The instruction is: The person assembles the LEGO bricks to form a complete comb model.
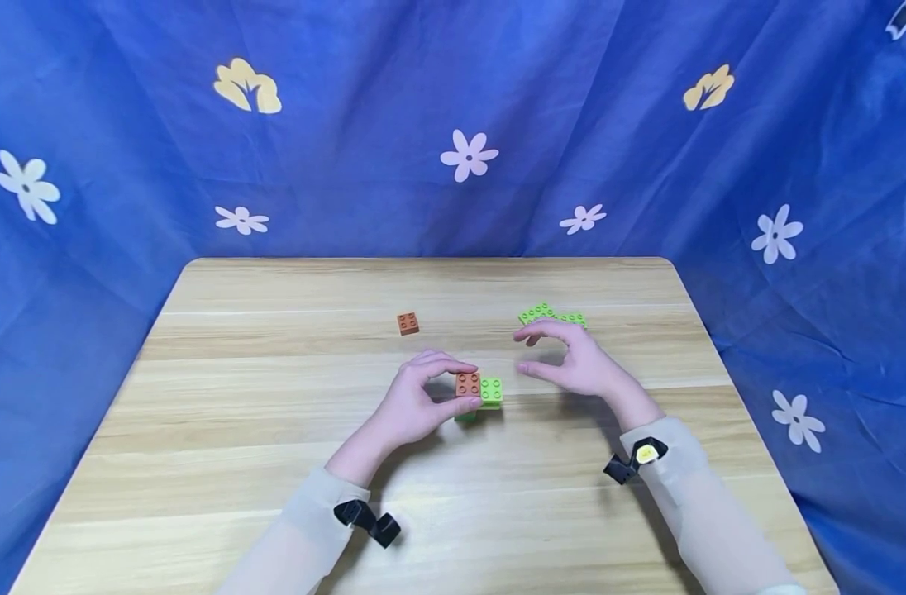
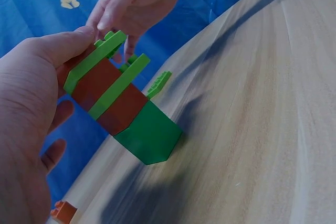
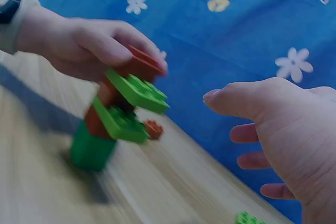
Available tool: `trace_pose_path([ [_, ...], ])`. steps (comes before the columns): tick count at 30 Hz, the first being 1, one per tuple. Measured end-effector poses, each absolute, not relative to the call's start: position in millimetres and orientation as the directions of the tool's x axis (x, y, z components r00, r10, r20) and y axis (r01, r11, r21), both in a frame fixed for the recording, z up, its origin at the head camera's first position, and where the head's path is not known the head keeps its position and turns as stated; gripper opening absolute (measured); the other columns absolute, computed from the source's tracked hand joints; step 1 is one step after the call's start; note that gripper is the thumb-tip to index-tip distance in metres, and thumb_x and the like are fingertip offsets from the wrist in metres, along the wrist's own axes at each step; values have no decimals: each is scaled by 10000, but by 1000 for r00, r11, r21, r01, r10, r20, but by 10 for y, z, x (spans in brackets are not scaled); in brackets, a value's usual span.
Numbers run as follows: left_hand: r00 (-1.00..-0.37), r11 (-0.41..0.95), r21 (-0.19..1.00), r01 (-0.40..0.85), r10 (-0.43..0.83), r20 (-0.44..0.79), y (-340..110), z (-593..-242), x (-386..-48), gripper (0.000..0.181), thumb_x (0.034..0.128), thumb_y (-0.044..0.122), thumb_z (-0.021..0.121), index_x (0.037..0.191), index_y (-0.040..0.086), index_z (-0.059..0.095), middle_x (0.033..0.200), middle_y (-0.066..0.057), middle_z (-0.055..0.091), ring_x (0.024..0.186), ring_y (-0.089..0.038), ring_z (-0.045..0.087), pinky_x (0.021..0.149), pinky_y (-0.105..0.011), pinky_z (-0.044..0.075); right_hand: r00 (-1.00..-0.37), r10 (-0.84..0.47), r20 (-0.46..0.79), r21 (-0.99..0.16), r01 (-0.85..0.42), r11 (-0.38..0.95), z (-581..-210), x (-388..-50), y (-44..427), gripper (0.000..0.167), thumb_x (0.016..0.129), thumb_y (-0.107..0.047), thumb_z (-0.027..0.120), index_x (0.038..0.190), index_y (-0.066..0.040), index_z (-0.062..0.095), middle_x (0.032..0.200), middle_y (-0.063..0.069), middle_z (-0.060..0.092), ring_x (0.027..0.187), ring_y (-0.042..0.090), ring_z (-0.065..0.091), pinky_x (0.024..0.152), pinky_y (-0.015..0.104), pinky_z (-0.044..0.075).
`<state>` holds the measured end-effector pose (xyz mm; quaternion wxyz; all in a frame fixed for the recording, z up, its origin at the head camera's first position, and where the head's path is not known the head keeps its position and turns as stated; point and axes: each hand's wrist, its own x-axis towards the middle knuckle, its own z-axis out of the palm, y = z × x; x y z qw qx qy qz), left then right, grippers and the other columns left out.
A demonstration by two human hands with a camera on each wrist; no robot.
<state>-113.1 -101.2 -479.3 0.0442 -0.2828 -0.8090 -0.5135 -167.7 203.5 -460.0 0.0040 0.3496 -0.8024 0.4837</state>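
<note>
A small tower of blocks stands on the table, with a dark green block (image 2: 149,132) at its base and brown blocks (image 2: 131,109) above. Two light green plates (image 3: 137,94) are layered between the browns and stick out to one side. My left hand (image 1: 416,401) pinches the brown block (image 1: 468,384) at the top between thumb and fingers. Off to the right of the tower, my right hand (image 1: 583,359) is held in the air with fingers apart, holding nothing, near the loose light green plates (image 1: 536,313).
A loose brown block (image 1: 408,323) lies on the wooden table (image 1: 274,372) behind the tower, to its left. The loose light green plates are at the back right, partly behind my right hand. A blue curtain (image 1: 349,124) hangs around the table's back and sides.
</note>
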Motion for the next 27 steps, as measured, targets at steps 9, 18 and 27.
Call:
trace_pose_path([
  [9, -846, 294, 826, 481, 402, 350, -1009, -4813, -1091, 437, 812, 289, 952, 1197, 161, 792, 1159, 116, 744, 1135, -161, 637, 1045, -456, 465, -791, -487, 371, -753, -563, 340, -4787, -1986, 2366, 454, 821, -20, 902, 1244, -42, 736, 1211, 166, 714, 1094, 413, 630, 1009, 604, 475],
  [18, -866, 323, 834, 447, 390, 314, -1028, -4825, -1073, 422, 835, 320, 934, 1206, 180, 788, 1162, 164, 732, 1171, -130, 622, 1080, -443, 446, -827, -455, 330, -673, -544, 500, -4959, -2242, 2608, 519, 809, -139, 930, 1249, 32, 715, 1266, 158, 691, 1219, 372, 595, 1101, 589, 403],
  [27, -862, 322, 832, 452, 397, 314, -1014, -4807, -1089, 412, 839, 326, 930, 1207, 210, 785, 1154, 181, 726, 1169, -122, 612, 1081, -432, 441, -886, -427, 181, -584, -446, 678, -5084, -2392, 2747, 618, 829, -324, 922, 1327, -38, 694, 1344, 112, 634, 1286, 346, 528, 1057, 610, 331],
])
